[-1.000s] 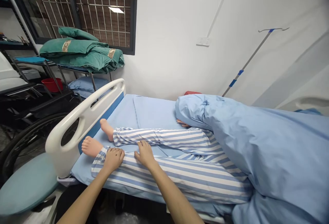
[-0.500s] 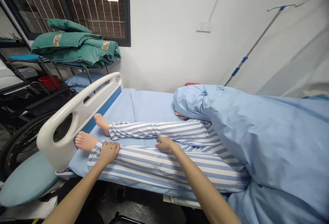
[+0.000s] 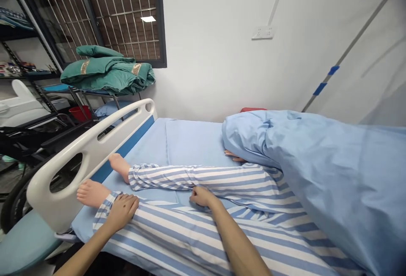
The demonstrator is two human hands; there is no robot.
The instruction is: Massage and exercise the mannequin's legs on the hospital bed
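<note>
On the bed lies a figure like a manikin in blue-and-white striped trousers [image 3: 177, 229], its bare near foot [image 3: 91, 193] and far foot [image 3: 119, 167] toward the footboard. My left hand [image 3: 123, 209] is laid over the near lower leg just above the ankle, fingers curved over its top. My right forearm crosses the near thigh, and my right hand [image 3: 201, 195] is between the two legs by the knees. Its fingers are curled in and their tips are hidden. A light blue quilt [image 3: 317, 162] covers the upper body; part of the figure's hand [image 3: 234, 156] shows at its edge.
The white footboard [image 3: 68, 153] closes off the left end, with a wheelchair [image 3: 19, 200] beyond it. Folded green bedding [image 3: 108, 73] lies on a rack below the barred window. An IV pole [image 3: 352, 47] rises at the right, near a wall socket [image 3: 263, 32].
My view has tilted up and come closer to the bed, so things sit lower in it. Both hands keep their places on the legs; the right fingers look more curled.
</note>
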